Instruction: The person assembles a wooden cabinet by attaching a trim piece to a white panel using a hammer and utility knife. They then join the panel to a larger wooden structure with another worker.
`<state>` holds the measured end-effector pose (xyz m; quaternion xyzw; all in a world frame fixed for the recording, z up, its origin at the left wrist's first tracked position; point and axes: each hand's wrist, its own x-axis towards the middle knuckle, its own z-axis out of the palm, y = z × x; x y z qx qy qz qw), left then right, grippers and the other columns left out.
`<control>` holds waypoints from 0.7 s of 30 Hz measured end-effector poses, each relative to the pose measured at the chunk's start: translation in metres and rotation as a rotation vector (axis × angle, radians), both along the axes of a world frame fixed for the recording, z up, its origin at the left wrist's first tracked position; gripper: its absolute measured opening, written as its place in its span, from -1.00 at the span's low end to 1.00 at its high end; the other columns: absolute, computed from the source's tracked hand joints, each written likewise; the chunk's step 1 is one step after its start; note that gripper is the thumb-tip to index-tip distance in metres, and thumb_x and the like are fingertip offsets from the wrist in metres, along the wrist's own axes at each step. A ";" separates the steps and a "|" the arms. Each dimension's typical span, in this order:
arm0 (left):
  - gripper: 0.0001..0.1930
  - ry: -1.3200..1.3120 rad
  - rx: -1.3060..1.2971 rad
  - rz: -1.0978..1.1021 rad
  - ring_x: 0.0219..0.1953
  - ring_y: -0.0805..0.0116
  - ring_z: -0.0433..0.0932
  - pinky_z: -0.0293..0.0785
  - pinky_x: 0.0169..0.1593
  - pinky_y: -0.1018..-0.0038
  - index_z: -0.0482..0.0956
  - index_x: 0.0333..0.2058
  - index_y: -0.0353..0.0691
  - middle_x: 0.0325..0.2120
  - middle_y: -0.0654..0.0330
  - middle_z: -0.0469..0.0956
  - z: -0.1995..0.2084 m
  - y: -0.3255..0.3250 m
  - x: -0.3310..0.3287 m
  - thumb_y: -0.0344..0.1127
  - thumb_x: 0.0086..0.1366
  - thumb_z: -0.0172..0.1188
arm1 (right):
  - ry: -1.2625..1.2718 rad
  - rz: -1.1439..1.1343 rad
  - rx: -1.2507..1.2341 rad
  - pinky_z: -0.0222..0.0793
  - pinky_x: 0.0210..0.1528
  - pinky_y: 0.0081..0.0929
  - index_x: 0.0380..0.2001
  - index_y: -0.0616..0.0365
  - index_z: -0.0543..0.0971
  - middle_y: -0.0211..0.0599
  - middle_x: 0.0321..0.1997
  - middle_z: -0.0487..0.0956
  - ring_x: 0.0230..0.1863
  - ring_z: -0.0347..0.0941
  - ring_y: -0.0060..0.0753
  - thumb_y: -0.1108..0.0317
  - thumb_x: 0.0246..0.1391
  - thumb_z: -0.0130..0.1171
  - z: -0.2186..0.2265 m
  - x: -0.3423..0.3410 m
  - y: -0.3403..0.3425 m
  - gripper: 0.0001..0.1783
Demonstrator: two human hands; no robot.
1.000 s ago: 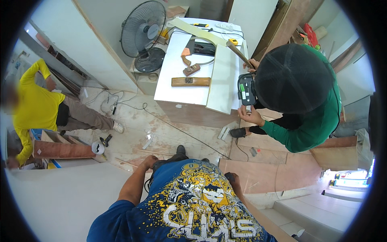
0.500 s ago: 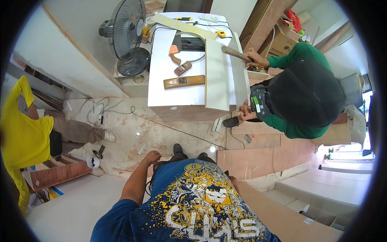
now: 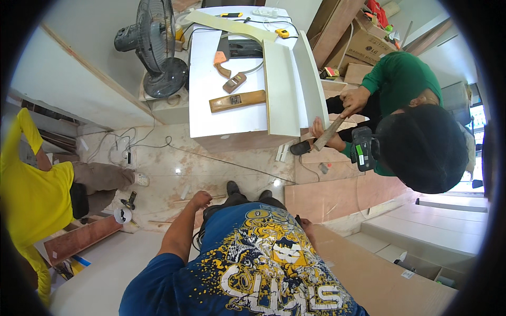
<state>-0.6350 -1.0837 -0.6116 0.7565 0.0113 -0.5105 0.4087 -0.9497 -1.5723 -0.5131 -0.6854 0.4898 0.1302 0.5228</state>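
Note:
My left hand [image 3: 202,199] hangs beside my left hip with its fingers loosely curled, and nothing shows in it. By my right hip, my right hand [image 3: 305,225] is mostly hidden behind my blue shirt [image 3: 247,253]; a small dark thing shows near it, too unclear to name. Ahead stands a white-topped workbench [image 3: 203,124]. On it lie two wooden hand planes [image 3: 237,100], a handsaw [image 3: 221,64] with an orange and wooden handle, and a pale L-shaped panel piece [image 3: 282,89]. A co-worker [image 3: 406,79] in green sleeves holds a wooden stick-like tool [image 3: 329,132] by the panel's near end.
A black fan [image 3: 158,47] stands left of the bench. A cable [image 3: 221,164] runs across the dusty tiled floor. At the left, another person [image 3: 42,195] in yellow bends near a drill [image 3: 129,200] and a white roll [image 3: 122,215]. Plywood sheets [image 3: 337,200] lie at the right.
The co-worker in green has drawn the wooden tool from above the panel down to its near end, and their head has moved right and nearer. My hands stay by my hips.

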 end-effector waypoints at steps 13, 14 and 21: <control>-0.63 -0.636 -0.273 -0.055 -0.31 0.41 0.68 0.58 -0.27 0.39 0.71 -0.09 -0.37 -0.40 0.15 0.70 0.195 -0.230 0.213 -0.10 0.49 0.23 | 0.060 0.124 0.001 0.53 -0.21 -0.39 -0.10 0.30 0.71 -0.24 -0.30 0.71 -0.29 0.58 -0.43 0.24 0.28 0.21 -0.014 -0.023 0.016 -0.67; -0.58 -0.523 -0.282 0.042 -0.29 0.37 0.68 0.59 -0.26 0.39 0.67 0.04 -0.38 -0.31 0.10 0.71 0.202 -0.253 0.221 -0.08 0.49 0.24 | 0.019 0.118 0.051 0.54 -0.22 -0.37 -0.09 0.31 0.70 -0.25 -0.29 0.72 -0.31 0.59 -0.42 0.24 0.30 0.19 -0.013 -0.023 0.016 -0.66; -0.28 -0.383 -0.213 0.398 -0.21 0.23 0.70 0.64 -0.17 0.27 0.41 0.31 -0.53 -0.04 -0.09 0.67 0.146 -0.355 0.247 -0.04 0.43 0.37 | -0.087 0.036 0.146 0.54 -0.25 -0.40 -0.13 0.30 0.69 -0.28 -0.30 0.71 -0.36 0.56 -0.43 0.32 0.34 0.23 -0.042 0.013 -0.029 -0.76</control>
